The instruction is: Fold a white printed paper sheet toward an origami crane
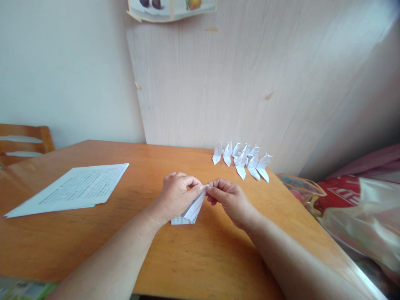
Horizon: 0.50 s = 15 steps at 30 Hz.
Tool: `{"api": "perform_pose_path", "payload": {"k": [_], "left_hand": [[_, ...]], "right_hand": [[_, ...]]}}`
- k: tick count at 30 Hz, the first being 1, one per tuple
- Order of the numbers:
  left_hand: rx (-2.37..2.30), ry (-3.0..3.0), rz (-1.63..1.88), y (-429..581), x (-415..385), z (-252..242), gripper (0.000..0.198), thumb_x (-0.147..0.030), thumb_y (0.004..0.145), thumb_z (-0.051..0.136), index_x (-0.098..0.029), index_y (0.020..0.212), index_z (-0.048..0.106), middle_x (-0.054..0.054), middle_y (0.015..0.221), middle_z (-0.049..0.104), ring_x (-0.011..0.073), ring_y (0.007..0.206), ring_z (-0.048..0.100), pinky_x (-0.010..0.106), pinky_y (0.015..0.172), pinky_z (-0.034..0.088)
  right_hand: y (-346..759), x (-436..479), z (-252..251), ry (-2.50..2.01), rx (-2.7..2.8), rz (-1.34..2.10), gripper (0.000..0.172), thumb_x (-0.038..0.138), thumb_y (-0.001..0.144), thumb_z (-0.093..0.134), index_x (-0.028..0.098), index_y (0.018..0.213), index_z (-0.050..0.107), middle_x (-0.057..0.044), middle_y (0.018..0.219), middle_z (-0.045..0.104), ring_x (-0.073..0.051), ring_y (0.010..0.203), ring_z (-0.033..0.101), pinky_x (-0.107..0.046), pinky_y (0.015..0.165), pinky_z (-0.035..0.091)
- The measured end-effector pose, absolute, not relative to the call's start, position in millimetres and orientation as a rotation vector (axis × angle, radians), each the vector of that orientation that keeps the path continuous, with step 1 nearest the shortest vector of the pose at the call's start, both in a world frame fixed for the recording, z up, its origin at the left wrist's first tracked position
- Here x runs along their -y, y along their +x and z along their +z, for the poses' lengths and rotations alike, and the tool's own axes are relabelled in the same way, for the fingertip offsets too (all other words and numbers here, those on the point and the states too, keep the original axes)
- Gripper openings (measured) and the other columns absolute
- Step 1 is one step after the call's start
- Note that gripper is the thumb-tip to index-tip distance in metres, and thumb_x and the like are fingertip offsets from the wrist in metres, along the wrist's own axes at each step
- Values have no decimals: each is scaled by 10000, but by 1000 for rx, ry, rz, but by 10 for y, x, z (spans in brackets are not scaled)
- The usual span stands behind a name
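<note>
Both hands meet over a folded piece of printed paper point(194, 210) near the middle of the wooden table. My left hand point(179, 192) grips the paper from the left, its thumb and forefinger closed near the upper tip and covering part of the sheet. At that same tip, my right hand point(229, 200) pinches the paper between thumb and forefinger. The paper is folded into a narrow, pointed shape with a wider lower end; red lines and print show on it. Several folded paper figures point(240, 164) with pointed ends stand grouped toward the table's back right.
A stack of printed sheets point(84, 187) lies on the left of the table point(150, 258). Behind it stands a wall panel point(193, 83) with a picture point(181, 10). A wooden chair point(28, 139) is at far left; bags point(346, 200) lie beyond the right edge.
</note>
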<state>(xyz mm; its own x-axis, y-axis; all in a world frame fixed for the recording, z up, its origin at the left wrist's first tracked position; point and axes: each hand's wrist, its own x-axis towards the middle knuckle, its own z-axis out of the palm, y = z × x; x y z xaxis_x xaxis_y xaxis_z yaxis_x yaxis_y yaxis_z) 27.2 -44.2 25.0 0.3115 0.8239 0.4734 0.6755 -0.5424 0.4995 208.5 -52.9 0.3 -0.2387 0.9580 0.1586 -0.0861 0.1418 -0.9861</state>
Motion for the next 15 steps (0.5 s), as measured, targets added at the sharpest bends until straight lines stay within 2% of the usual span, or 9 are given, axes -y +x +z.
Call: {"api": "perform_pose_path", "payload": {"k": [9, 15], "left_hand": [[-1392, 2270, 1030, 267, 422, 236, 183, -313, 845, 618, -245, 705, 715, -23, 777, 725, 171, 816, 636, 286, 729, 428], [-1406, 2293, 1029, 269, 425, 229, 180, -315, 836, 626, -244, 691, 706, -26, 763, 723, 169, 805, 634, 291, 741, 424]], "right_hand": [[2088, 513, -16, -909, 1420, 1319, 210, 369, 818, 686, 171, 765, 637, 3, 662, 599, -111, 601, 497, -268, 589, 392], [2087, 517, -15, -922, 1414, 1324, 205, 365, 806, 693, 170, 768, 641, 1, 669, 606, -113, 606, 502, -269, 588, 398]]}}
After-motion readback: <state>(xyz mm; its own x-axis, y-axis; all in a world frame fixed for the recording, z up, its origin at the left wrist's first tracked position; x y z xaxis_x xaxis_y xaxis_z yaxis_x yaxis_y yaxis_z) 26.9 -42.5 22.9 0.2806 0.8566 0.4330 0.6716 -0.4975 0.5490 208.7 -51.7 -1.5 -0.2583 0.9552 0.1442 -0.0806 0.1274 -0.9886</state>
